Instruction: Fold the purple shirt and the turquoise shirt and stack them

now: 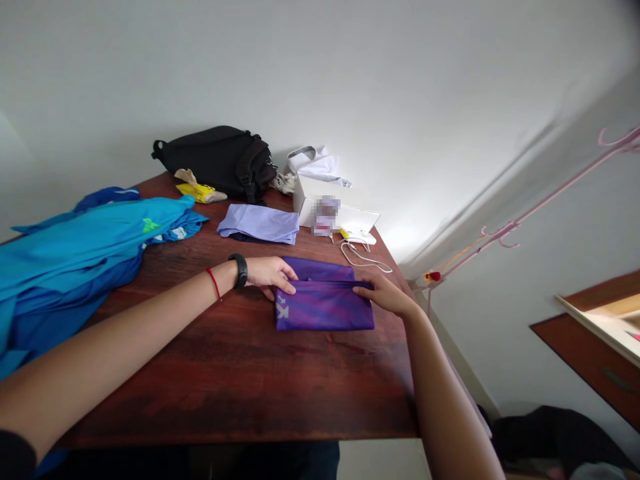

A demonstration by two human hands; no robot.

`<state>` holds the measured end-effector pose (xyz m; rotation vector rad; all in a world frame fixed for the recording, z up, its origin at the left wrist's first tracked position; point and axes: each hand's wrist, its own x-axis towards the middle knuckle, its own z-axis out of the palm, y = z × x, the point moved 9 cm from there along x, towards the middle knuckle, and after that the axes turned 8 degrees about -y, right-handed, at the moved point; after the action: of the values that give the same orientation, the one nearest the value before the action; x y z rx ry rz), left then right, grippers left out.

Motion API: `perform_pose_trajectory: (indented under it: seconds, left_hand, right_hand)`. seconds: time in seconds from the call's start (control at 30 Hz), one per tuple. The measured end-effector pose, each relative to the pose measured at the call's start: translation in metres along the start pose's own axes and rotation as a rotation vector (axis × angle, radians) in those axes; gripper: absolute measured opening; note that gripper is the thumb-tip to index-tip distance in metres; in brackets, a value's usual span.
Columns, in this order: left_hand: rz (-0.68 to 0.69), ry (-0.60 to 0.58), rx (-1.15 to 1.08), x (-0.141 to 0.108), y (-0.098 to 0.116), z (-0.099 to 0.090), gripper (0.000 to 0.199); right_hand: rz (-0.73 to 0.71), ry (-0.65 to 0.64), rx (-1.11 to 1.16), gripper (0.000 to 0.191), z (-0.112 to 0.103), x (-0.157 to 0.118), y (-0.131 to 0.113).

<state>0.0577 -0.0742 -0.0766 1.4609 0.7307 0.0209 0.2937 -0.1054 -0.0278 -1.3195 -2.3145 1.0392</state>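
A folded purple garment with a pale letter print lies on the table in front of me. One layer is turned up along its far side. My left hand pinches the fold at its left end, between thumb and fingers. At the right end, my right hand grips the same folded edge, thumb on the near side. Beyond it lies a folded lilac cloth with a dark layer under it.
Blue garments are heaped at the left of the wooden table. Along the wall stand a black backpack, a yellow packet and a white box. A white cable lies near the right edge. A pink rack rises beyond.
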Motion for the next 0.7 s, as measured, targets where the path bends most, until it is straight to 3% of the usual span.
perform_pose_trajectory:
  seconds: [0.2,0.3,0.37,0.57,0.7]
  left_hand:
    - [0.227,0.280,-0.291,0.005,0.004,-0.030,0.053]
    - [0.309,0.443,-0.333,0.003,0.004,-0.039,0.045]
    - [0.340,0.493,-0.357,0.004,0.006,-0.043,0.037]
    - [0.396,0.527,-0.344,0.002,0.028,-0.060,0.030]
    - [0.492,0.448,-0.185,-0.016,0.043,-0.042,0.034]
  right_hand:
    - [0.032,0.338,0.074,0.034,-0.016,0.007,0.031]
    - [0.101,0.489,0.090,0.039,-0.022,0.009,0.049]
    - [0.125,0.546,0.117,0.043,-0.025,0.012,0.054]
    - [0.133,0.594,0.251,0.048,-0.032,0.020,0.053]
    - [0.107,0.493,0.385,0.043,-0.027,0.008,0.040]
